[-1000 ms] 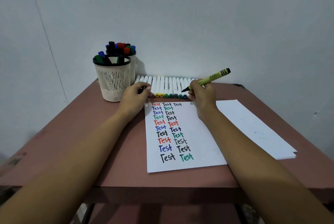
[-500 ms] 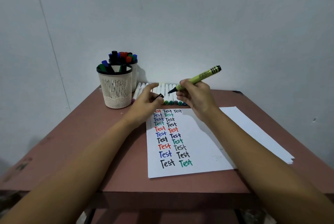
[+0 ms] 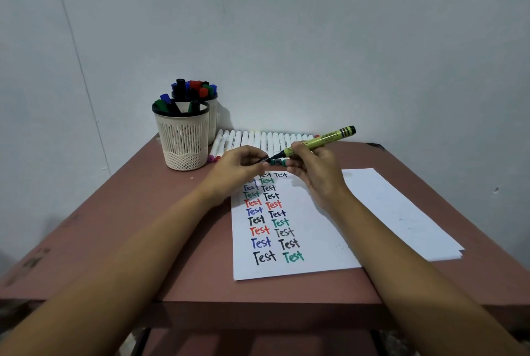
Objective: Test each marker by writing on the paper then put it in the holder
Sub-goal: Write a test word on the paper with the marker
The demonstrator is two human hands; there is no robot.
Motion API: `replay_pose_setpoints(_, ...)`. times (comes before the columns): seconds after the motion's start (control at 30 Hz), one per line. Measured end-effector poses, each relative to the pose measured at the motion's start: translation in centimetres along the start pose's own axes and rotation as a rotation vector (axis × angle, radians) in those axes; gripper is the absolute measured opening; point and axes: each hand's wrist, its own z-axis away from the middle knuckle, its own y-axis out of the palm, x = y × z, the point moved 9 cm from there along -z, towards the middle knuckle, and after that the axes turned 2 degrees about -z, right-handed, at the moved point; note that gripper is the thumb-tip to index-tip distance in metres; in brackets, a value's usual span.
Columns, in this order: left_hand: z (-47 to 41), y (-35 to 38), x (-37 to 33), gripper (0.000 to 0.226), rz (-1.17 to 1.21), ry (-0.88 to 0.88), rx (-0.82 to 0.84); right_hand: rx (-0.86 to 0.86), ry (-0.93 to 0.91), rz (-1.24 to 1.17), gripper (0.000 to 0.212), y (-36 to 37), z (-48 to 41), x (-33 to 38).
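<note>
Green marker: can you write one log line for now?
right hand: grips green marker | left hand: pinches black cap at its tip | step: likely recapping

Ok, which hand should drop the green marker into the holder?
Probably right: the right hand grips the green marker, while the left hand pinches what looks like its cap.

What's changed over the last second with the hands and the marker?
The left hand left the table, pinching a small black cap, and met the tip of the green marker, which the right hand holds and raised off the paper. Holders, marker row and paper stayed put.
</note>
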Motion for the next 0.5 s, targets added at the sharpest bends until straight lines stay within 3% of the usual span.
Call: replay_pose_setpoints(0.5, 0.9, 0.6, -1.2, 0.013, -0.206, 0.080, 0.038, 0.102, 0.082, 0.012, 0.025, 1.0, 0.5, -1.7)
